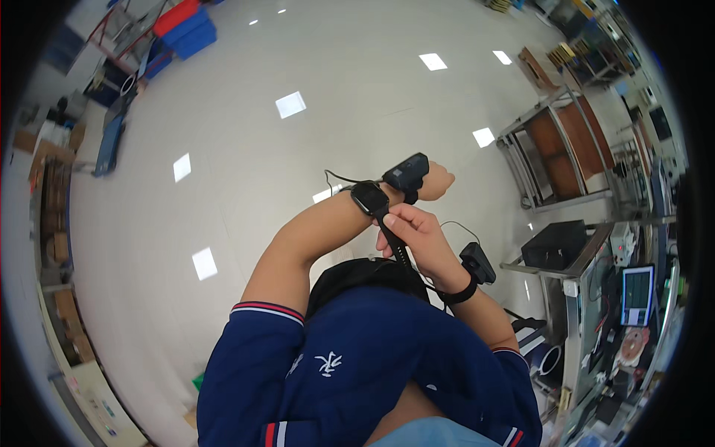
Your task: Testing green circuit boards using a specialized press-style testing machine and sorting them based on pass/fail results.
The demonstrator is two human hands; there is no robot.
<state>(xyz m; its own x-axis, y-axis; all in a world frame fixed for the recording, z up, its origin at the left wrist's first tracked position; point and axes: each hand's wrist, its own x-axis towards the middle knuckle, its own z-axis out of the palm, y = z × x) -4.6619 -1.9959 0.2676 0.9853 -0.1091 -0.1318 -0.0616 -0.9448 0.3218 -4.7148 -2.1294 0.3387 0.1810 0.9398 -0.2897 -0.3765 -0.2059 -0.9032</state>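
My left forearm crosses in front of me, with my left hand (pixel 438 183) curled into a fist at its end and nothing visible in it. A black smartwatch (pixel 370 198) sits on that wrist, and a small black camera (pixel 407 173) is strapped on nearer the hand. Reaching up from the right, my right hand (pixel 418 232) pinches the watch strap (pixel 395 240) between thumb and fingers; its loose end hangs down. Another small black camera (pixel 477 263) is fixed to my right wrist by a black band (pixel 460 291). Thin black cables run near both wrists.
Pale glossy floor (pixel 246 149) with light reflections stretches ahead. To the right stand a metal cart with brown panels (pixel 573 141), a black box (pixel 554 243) on a bench and a lit screen (pixel 637 296). Shelves with cartons (pixel 65 313) line the left; a blue bin (pixel 190 37) stands far left.
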